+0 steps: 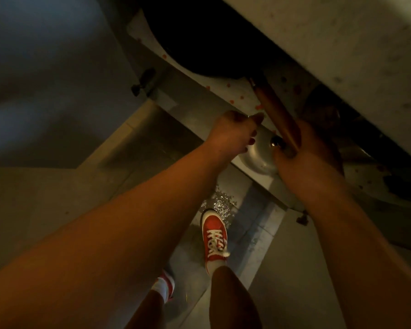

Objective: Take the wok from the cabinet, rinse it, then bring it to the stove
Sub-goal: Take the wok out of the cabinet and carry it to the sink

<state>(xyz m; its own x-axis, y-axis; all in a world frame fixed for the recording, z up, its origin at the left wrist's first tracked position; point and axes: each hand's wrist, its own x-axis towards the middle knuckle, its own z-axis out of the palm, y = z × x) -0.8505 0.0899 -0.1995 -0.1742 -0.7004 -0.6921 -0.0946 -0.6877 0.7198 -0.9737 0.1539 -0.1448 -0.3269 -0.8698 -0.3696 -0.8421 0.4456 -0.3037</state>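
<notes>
Step in hand: the person is bending at an open low cabinet, judging by the view down past the arms to the floor, and is taking hold of the wok to draw it out; rinsing and the stove are not yet begun.

Wok (207, 39): it is lying dark and round on the cabinet shelf, mostly under the overhanging counter edge (330, 43), with its wooden handle (277, 115) pointing out toward the person, which is why the handle is the part being taken.

Right hand (311, 157): its fingers are wrapping closed around the outer end of the handle, gripping there probably because the bowl is too far back to reach.

Left hand (233, 131): it is hovering just beside the handle with fingers curled loosely together, clamped on nothing that I can make out; it is likely waiting to steady the load or guard the shelf edge.

Shelf liner (237, 91): a pale sheet with red dots is lying under the wok.

Metal lid (259, 155): it is sitting at the shelf front, right under the handle and between the hands, so it may get dragged or knocked as the wok slides.

Cabinet door (45, 67): it is standing swung open at the left.

Red shoe (214, 238): it is planted on the tiled floor close to the cabinet, bracing the reach.
</notes>
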